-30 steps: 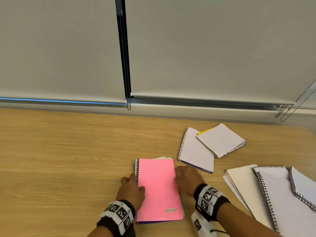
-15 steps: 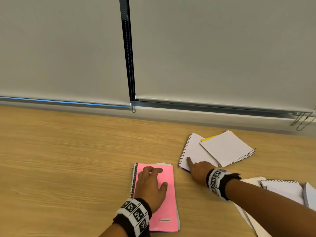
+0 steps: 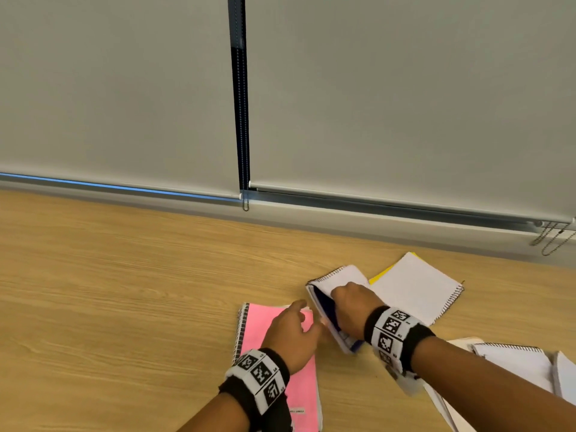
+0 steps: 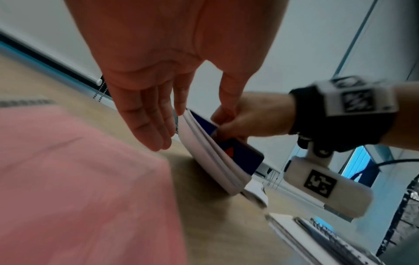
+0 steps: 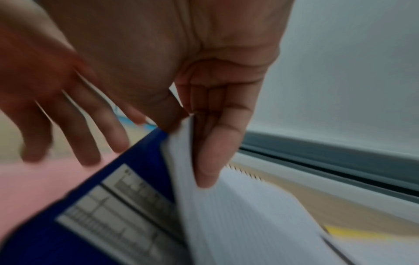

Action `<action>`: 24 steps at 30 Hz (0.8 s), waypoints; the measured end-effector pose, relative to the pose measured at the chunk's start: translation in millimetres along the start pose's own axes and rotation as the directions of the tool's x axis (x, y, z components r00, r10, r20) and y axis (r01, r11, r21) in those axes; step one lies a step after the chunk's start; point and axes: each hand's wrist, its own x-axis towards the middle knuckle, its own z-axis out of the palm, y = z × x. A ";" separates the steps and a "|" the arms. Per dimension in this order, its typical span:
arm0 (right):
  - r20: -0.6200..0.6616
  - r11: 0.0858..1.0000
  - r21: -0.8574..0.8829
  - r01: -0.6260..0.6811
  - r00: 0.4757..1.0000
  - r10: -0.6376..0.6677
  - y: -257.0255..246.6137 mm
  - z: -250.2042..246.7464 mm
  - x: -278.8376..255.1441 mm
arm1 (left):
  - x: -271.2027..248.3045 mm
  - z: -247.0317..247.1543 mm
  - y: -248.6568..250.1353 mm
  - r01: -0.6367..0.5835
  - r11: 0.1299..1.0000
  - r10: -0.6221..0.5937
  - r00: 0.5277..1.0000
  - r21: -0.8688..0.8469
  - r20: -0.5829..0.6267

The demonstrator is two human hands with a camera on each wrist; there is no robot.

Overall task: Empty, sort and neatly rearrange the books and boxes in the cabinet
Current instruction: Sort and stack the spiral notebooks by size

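Observation:
A pink spiral notebook (image 3: 300, 394) lies flat on the wooden table (image 3: 124, 291). Just right of it, my right hand (image 3: 350, 307) grips a blue-covered spiral notebook (image 3: 346, 275) and holds it tilted up on its long edge. In the right wrist view the thumb and fingers (image 5: 215, 157) pinch its white pages beside the blue cover (image 5: 108, 206). My left hand (image 3: 293, 332) hovers over the pink notebook's right side with straight fingers (image 4: 147, 116). Their tips reach the page edge of the blue notebook (image 4: 213, 157).
A white-paged spiral notebook (image 3: 417, 288) over a yellow one lies further right. A pile of more spiral notebooks (image 3: 514, 363) sits at the right edge under my right forearm. Grey roller blinds (image 3: 374, 104) close off the back. Bare tabletop stretches to the left.
My right hand has taken hold of the blue-covered notebook and tipped it up on edge toward the pink one. My left hand has slid right across the pink cover toward it.

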 end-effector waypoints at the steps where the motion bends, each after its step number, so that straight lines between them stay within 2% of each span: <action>1: -0.041 0.999 0.040 0.031 0.999 -0.030 -5.7 -9.7 -4.8 | 1.7 -2.2 5.3 -0.012 1.000 0.012 1.000 -0.009 0.014; 4: -0.135 0.976 0.191 0.104 0.988 -0.079 -14.4 -39.7 -24.6 | 3.9 -16.9 8.3 -0.068 0.996 0.067 0.998 0.054 0.021; 6: -0.200 0.969 0.196 0.149 0.974 -0.110 -10.2 -59.2 -39.3 | 3.4 -41.1 5.6 -0.093 0.980 0.098 0.995 0.174 -0.022; 8: -0.268 0.972 0.124 0.200 0.950 -0.162 1.2 -77.8 -54.9 | 1.8 -75.7 6.2 -0.165 0.922 0.198 0.978 0.351 -0.062; 10: -0.336 0.960 0.048 0.277 0.909 -0.246 17.0 -92.9 -66.8 | -1.4 -110.2 18.0 -0.210 0.820 0.278 0.959 0.532 -0.050; 11: -0.353 0.948 0.026 0.318 0.890 -0.289 23.1 -100.1 -69.8 | -1.4 -125.9 24.2 -0.247 0.784 0.316 0.949 0.569 -0.023; 13: -0.381 0.931 0.003 0.364 0.861 -0.336 30.7 -112.3 -69.1 | -4.1 -149.1 41.3 -0.359 0.768 0.386 0.920 0.531 0.063; 14: -0.403 0.924 0.013 0.383 0.848 -0.345 32.3 -115.2 -65.3 | -4.0 -155.5 48.6 -0.433 0.765 0.446 0.890 0.477 0.092; 16: -0.464 0.865 0.174 0.471 0.814 -0.350 26.9 -115.9 -55.3 | -5.0 -159.2 60.1 -0.548 0.782 0.549 0.831 0.297 0.089; 17: -0.504 0.784 0.318 0.533 0.795 -0.336 19.3 -113.2 -50.3 | -6.5 -157.3 64.8 -0.559 0.815 0.557 0.828 0.154 0.056; 18: -0.529 0.667 0.475 0.574 0.792 -0.305 8.8 -108.7 -46.1 | -6.6 -153.6 67.8 -0.544 0.839 0.544 0.839 -0.037 0.006; 19: -0.535 0.530 0.612 0.587 0.801 -0.269 -3.2 -103.5 -43.7 | -7.3 -149.4 71.5 -0.481 0.845 0.489 0.872 -0.235 -0.028; 20: -0.533 0.400 0.711 0.579 0.814 -0.229 -16.4 -98.0 -41.6 | -9.2 -144.7 73.4 -0.417 0.787 0.453 0.891 -0.454 -0.034; 21: -0.524 0.282 0.782 0.555 0.832 -0.183 -29.6 -92.5 -39.5 | -12.2 -140.0 72.8 -0.303 0.714 0.378 0.926 -0.631 -0.017; 23: -0.435 0.040 0.898 0.438 0.898 -0.062 -52.6 -80.0 -37.0 | -21.9 -131.4 70.2 -0.055 0.622 0.187 0.979 -0.781 0.080; 24: -0.351 -0.082 0.934 0.348 0.936 -0.024 -60.3 -72.3 -35.4 | -23.8 -128.2 67.1 0.004 0.566 0.093 0.993 -0.824 0.069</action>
